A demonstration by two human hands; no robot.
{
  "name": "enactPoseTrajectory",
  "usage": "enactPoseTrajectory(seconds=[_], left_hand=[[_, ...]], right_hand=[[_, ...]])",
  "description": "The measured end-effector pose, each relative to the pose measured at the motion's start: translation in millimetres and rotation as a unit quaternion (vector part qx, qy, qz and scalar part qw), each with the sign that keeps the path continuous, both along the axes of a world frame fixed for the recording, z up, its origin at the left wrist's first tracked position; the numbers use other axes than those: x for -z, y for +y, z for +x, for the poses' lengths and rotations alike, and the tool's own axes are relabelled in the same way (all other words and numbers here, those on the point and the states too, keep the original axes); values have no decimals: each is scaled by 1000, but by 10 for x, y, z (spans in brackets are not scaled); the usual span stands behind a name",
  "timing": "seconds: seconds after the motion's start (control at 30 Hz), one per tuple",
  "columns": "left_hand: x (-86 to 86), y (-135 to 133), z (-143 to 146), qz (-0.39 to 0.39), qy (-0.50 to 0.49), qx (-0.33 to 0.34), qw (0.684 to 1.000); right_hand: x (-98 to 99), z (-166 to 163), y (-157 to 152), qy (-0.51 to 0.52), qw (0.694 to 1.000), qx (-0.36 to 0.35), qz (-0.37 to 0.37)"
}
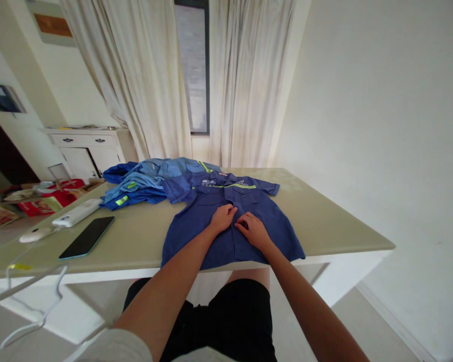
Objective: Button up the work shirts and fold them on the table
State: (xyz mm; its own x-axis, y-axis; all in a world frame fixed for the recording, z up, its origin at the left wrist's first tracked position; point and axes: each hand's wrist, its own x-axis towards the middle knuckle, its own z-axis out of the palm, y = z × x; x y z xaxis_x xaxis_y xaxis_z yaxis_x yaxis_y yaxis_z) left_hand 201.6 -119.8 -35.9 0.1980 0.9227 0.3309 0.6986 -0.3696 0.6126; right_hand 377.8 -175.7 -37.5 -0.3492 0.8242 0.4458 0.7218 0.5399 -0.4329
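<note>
Head view; navy shirt (223, 245) beneath both hands' fingers (228, 208)

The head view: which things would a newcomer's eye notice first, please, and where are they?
Probably first, the dark blue shirt spread on the table, with a yellow-green stripe across its chest and the left hand and right hand over its front. Next, perhaps, the crumpled blue clothes heaped at the table's far left, and the dark-screened phone lying nearer, at left.
</note>
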Motion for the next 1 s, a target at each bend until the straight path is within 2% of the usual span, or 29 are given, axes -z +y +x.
enactPoseTrajectory(seconds=[0.23,0.47,0.7,1.0], left_hand=[[18,-14,-12,2,-31,12,999],[-24,-65,-3,18,-36,8,999],[-24,-57,17,6,-32,-4,999],[-13,-45,20,14,-11,-7,1000]], right_hand=[[-22,-6,23,12,999,15,-25],[-17,17,51,55,997,-3,-59],[-28,0,18,38,997,-5,-64],[-10,-2,5,-17,1000,7,-19]])
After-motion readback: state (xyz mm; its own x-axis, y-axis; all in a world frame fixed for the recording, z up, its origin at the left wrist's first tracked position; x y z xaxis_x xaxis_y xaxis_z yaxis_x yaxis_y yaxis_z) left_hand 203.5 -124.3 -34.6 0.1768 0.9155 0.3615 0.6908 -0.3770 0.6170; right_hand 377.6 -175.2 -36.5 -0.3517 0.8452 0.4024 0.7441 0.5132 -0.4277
